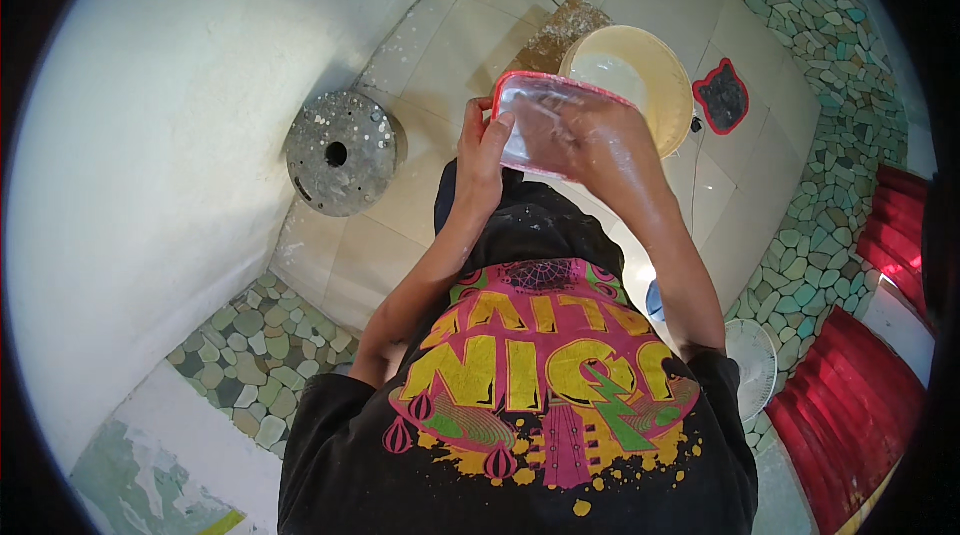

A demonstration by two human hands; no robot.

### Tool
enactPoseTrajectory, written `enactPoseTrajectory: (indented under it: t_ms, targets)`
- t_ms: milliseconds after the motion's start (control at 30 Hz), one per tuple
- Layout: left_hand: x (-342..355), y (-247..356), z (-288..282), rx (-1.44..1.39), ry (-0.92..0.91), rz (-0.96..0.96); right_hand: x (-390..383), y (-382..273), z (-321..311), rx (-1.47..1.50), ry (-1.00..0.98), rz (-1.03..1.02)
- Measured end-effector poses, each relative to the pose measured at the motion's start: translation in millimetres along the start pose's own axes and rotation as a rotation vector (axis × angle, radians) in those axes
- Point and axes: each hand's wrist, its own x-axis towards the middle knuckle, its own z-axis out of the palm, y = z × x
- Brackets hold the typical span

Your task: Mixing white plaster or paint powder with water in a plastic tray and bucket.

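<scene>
The person's left hand [482, 157] has its fingers closed around the left end of a shallow red-rimmed container [530, 125], the thumb lying over the rim. The right hand [612, 140] lies over the right part of the same container, its fingers reaching down into it; they are blurred, and one cannot tell whether they grip anything there. The container is held in the air above the lap, tilted so that its whitish inside shows.

Just beyond it stands a cream bucket [678, 100], partly hidden by the container and the right hand, with pale material inside. Behind these lies a brown board [565, 27] speckled with white. To the bucket's right, a dark mat [722, 97] with a red edge, shaped like an animal's head, rests on the tiled floor [440, 55]. Well to the left, near the white wall [170, 135], is a round grey drum [345, 180] with a dark central hole and pale spots. Farther out, green pebble paving [795, 275] borders the tiles, and red fabric [850, 415] hangs at the lower right.
</scene>
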Motion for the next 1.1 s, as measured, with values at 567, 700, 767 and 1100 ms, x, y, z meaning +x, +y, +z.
enactPoseTrajectory:
  t_ms: [567, 700, 767, 1100]
  targets:
    - [8, -11, -9, 0.073, 0.021, 0.0, -4, 9, -11, 0.32, -0.134, -0.054]
    - [7, -7, -2, 0.027, 0.016, -0.005, 3, 13, -7, 0.222, -0.154, 0.041]
    - [7, -5, -1, 0.003, 0.02, -0.039, 4, 12, -10, 0.176, -0.103, 0.051]
    - [8, -7, -2, 0.052, 0.002, -0.01, -3, 3, -16, 0.267, -0.191, -0.047]
